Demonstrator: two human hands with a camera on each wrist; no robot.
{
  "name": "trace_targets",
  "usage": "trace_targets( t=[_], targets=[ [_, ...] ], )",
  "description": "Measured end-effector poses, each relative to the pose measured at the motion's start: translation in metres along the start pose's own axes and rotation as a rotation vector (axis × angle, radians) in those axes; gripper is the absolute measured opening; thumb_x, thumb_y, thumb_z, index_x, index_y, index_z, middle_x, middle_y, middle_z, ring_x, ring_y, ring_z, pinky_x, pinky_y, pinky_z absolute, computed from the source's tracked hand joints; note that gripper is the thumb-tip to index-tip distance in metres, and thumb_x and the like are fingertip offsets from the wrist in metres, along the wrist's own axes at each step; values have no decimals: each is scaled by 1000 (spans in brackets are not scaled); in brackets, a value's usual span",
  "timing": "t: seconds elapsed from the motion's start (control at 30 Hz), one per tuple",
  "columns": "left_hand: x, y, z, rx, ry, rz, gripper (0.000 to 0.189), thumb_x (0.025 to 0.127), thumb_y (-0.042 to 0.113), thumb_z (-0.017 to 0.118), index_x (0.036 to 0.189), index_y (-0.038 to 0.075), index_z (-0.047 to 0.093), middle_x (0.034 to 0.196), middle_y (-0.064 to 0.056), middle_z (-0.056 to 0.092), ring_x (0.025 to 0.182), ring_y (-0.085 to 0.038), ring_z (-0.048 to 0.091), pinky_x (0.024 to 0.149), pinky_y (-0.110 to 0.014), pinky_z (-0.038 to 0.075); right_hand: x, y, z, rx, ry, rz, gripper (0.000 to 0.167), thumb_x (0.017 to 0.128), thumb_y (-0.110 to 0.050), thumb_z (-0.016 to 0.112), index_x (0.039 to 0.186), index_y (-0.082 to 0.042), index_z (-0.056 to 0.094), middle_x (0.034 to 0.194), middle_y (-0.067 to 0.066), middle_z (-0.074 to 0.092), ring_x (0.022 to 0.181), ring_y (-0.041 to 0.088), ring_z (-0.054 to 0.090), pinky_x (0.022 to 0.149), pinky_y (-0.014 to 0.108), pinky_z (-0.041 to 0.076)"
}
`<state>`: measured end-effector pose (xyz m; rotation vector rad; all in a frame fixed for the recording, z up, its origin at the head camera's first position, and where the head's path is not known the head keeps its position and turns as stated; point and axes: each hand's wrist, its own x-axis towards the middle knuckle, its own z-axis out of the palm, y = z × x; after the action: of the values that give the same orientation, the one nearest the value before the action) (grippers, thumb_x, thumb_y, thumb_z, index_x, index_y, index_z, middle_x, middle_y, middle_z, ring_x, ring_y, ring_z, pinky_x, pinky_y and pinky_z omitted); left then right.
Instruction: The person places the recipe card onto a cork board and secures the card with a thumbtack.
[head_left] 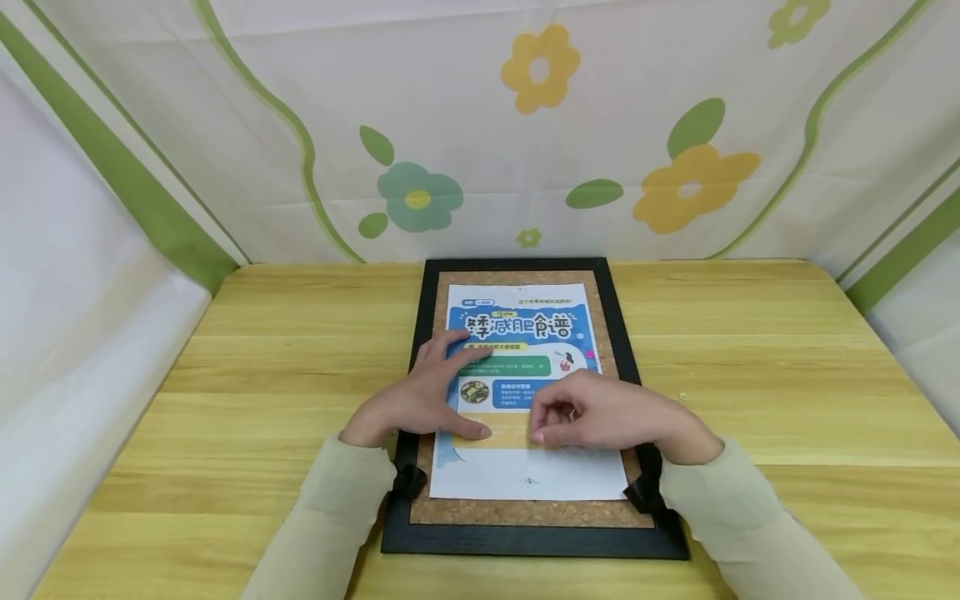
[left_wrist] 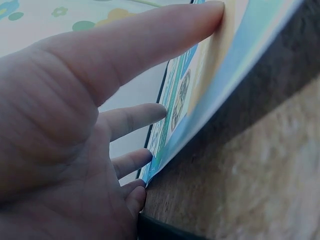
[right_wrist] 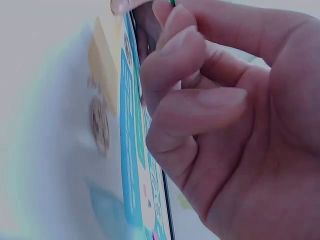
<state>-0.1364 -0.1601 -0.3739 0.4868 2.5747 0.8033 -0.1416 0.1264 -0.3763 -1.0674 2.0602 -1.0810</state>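
Observation:
A printed poster (head_left: pixel 517 475) with blue, green and yellow panels lies on a cork board (head_left: pixel 480 512) in a black frame. My left hand (head_left: pixel 431 390) rests spread over the poster's left side, thumb and fingertips on the paper. In the left wrist view the poster's left edge (left_wrist: pixel 220 100) lifts in a curve off the cork. Over the lower middle of the poster, my right hand (head_left: pixel 592 411) has curled fingers and pinches a small green pushpin (right_wrist: pixel 172 2), mostly hidden by the fingertips. A pink pushpin (head_left: pixel 590 355) sits at the poster's right edge.
The board lies on a wood-grain table (head_left: pixel 300 358), its far end near a white curtain (head_left: pixel 465 100) printed with flowers. A tiny pale object (head_left: pixel 682 397) lies on the tabletop right of the frame. White cloth hangs at both sides.

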Motion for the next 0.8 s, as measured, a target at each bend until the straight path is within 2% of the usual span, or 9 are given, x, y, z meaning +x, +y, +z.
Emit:
trace_targets(
  t=[0.23,0.53,0.63,0.8],
  targets=[
    [0,0,0,3,-1,-1,105,79,44,95,167,26,41,180,-8,9,167,-39,1,128,-70,23,15,-3,10,48,-127,-12,8,102,-19,75,95,-20,78,77,-12,67,65,1,56,63,20,46],
    [-1,-3,1,-8,0,-6,104,79,43,95,167,26,41,180,-9,8,167,-40,3,127,-71,24,22,-5,21,65,-225,-10,11,100,-15,75,90,-17,79,68,-9,68,58,-1,57,58,17,43],
    [-1,-3,2,-9,0,-1,104,79,42,95,167,25,41,180,-10,8,166,-40,2,127,-72,23,22,-5,23,62,-241,-4,13,101,-15,75,89,-16,79,67,-8,68,57,-1,57,58,17,43],
    [0,-1,1,1,8,6,105,79,42,95,167,24,41,180,-11,8,166,-42,2,127,-73,22,22,-5,24,49,-219,15,14,100,-15,76,87,-17,79,65,-9,67,54,-1,55,57,18,43]
  ],
)
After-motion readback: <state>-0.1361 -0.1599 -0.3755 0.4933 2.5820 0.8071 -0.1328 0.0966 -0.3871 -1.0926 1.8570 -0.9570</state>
